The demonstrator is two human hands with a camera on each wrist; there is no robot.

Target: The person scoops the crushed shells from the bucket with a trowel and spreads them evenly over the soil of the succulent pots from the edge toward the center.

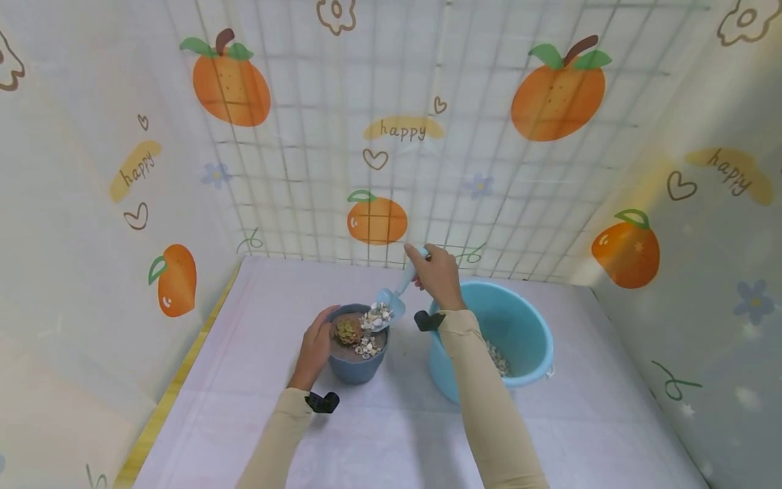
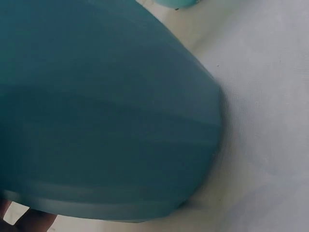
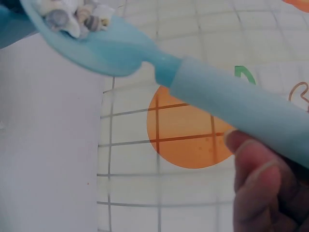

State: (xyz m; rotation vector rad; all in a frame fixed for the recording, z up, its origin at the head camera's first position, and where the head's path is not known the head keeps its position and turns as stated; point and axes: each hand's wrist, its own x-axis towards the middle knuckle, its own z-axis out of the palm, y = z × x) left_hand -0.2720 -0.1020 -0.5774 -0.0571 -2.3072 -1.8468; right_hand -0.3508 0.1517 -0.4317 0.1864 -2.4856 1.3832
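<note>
My right hand [image 1: 438,273] grips the handle of a light blue trowel [image 1: 408,275], tilted down toward the plant pot. Small seashells [image 1: 375,315] lie in its scoop, right over the pot's rim; the right wrist view shows the shells [image 3: 79,19] close up, some spiral. The blue-grey pot [image 1: 357,370] stands upright, with brown soil and a small succulent [image 1: 348,332] in it. More shells [image 1: 368,348] lie on the soil beside the plant. Holding the pot from the left is my left hand [image 1: 314,346], its fingertips near the rim. The pot wall [image 2: 111,116] fills most of the left wrist view.
A light blue bucket [image 1: 536,326] with shells [image 1: 497,358] at its bottom stands to the right of the pot, partly behind my right forearm. White cloth covers the table [image 1: 244,339]. A wire grid [image 1: 305,156] rises at the back behind a fruit-printed curtain.
</note>
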